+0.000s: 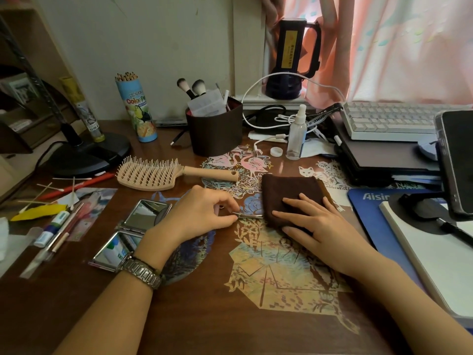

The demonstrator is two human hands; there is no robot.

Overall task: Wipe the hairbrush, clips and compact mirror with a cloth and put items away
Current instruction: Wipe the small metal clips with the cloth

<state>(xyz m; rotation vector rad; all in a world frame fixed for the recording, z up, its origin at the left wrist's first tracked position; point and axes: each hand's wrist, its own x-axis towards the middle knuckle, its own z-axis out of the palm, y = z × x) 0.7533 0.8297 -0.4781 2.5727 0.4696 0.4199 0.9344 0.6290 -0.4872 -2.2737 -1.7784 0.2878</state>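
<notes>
Head view, one frame. Left hand point(202, 213) is pinched closed on a thin metal clip point(249, 215), thumb and forefinger at its near end; the clip lies low over the tabletop point(194, 316), its far tip just beside the cloth point(291, 198). Cannot tell whether the clip rests on the wood or is lifted clear. Right hand point(309, 219) lies open and flat, palm down, fingers spread on the brown cloth, pressing it and gripping nothing.

Hairbrush point(163, 174) lies beyond the left hand, bristles up, handle pointing right towards the cloth. Mirror point(130, 233) sits open under the left wrist, both leaves face up. Brown pot point(216, 130) with makeup brushes stands behind the hairbrush; a likely place for putting things away, though that is a guess.

Handling, judged:
- Clip: light, stiff, smooth metal, likely slippery. Hold by the hinge end, draw the prongs through a cloth fold.
- Cloth: soft, limp, folded thick. Needs bunching or pinning to give any resistance.
- Hairbrush: light rigid plastic. Take by the handle; the bristles may snag the cloth pile.
- Mirror: glass, fragile, smears readily. Hold by the rim edges, support the hinge, wipe with light pressure.

Stage: the clip appears to be in hand for wiping.
</notes>
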